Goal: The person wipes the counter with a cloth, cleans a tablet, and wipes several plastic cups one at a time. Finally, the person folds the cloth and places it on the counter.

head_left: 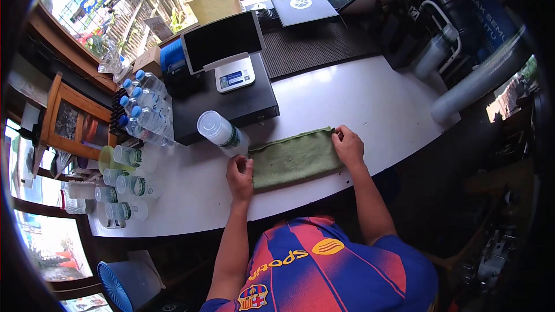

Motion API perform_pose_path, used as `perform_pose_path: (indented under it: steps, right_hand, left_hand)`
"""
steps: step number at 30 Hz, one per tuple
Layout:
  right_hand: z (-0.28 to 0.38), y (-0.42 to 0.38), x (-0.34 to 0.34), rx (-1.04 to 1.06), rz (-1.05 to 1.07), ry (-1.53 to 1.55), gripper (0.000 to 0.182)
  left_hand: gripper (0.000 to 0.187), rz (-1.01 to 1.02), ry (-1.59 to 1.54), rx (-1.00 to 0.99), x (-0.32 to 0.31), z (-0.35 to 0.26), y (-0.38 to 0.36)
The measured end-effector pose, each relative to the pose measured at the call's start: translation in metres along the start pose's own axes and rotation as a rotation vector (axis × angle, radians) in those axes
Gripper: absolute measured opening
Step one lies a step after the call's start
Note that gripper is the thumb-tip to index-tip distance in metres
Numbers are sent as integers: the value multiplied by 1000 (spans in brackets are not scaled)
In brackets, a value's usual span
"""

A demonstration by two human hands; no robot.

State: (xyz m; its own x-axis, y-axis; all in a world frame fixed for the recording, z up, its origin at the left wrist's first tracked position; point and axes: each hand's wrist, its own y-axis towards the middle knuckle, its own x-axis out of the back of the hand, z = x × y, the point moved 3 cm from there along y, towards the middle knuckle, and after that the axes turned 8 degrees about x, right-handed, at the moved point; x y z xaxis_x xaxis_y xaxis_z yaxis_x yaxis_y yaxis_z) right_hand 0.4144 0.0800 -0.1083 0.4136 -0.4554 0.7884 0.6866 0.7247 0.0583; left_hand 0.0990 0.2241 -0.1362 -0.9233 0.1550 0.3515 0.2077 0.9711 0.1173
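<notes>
Both our hands are gripping the green cloth on the white counter: left hand pinching its near-left end, right hand its far-right corner. We judge the folding half finished; it is lying as a long strip.

Both hands pinching green cloth, white counter

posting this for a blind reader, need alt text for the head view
A person's left hand and right hand pinch opposite ends of a folded green cloth lying on a white counter. A stack of clear plastic cups lies beside it, with a black cash drawer and water bottles behind.
</notes>
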Motion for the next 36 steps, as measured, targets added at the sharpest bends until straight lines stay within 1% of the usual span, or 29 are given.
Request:
perform_pose_path:
  steps: [1, 6, 7, 9, 11, 12, 14, 15, 17, 18, 19, 21, 22, 25, 26, 29, 30, 33, 34, 36]
  right_hand:
    - [1, 0, -1, 1, -12, -13, 19]
    - [-1, -3, -4, 8, -61, -12, 20]
    - [-1, -3, -2, 0, -41, -3, 20]
    - [2, -4, 1, -19, -6, 21, 21]
    - [7, -7, 7, 5, -44, 92, 23]
    - [10, -11, 9, 15, -63, 128, 25]
    - [30, -30, 6, 279, -163, 17, 31]
    - [42, -43, 2, 408, -211, -43, 35]
    - [72, -69, -14, 617, -24, -4, 46]
    - [85, -82, -29, 660, 34, -32, 51]
    - [94, -91, -43, 706, 89, -59, 56]
    - [92, -100, -70, 762, 159, -188, 59]
    - [93, -101, -76, 792, 196, -251, 61]
    - [83, -91, -72, 902, 358, -224, 63]
    - [81, -87, -66, 942, 411, -110, 62]
    - [86, -83, -38, 976, 508, -212, 57]
    - [85, -86, -38, 1041, 412, -203, 50]
    - [102, -114, -33, 1055, 587, 72, 47]
    - [107, -126, -32, 1111, 610, 99, 51]
    - [106, -142, -43, 1134, 641, -3, 55]
  left_hand:
    - [22, 8, 65, -7, 2, 1, -2]
    - [25, -4, 59, -18, -1, -3, -3]
    - [25, 0, 65, -24, -2, -2, -4]
    - [26, 18, 94, -27, -2, -1, -3]
    - [27, 50, 137, -23, 0, -2, -3]
    - [28, 42, 166, -60, 2, -4, -5]
    - [30, 19, 221, -133, 4, -19, -12]
    - [32, 31, 260, -207, 3, -26, -17]
    - [37, 67, 338, -348, 0, -37, -33]
    - [43, 203, 441, -257, -1, -33, -40]
    - [47, 225, 563, -306, -3, -35, -44]
    - [54, 265, 809, -405, -5, -36, -51]
    - [61, 304, 890, -366, -5, -28, -51]
    - [63, 297, 867, -356, 9, -24, -67]
    - [65, 334, 826, -334, 16, -28, -76]
    - [69, 419, 734, -311, 38, -39, -96]
    - [70, 443, 727, -319, 45, -41, -103]
    - [71, 488, 749, -306, 55, -36, -119]
    - [71, 500, 758, -293, 58, -34, -120]
    - [71, 503, 764, -287, 64, -28, -119]
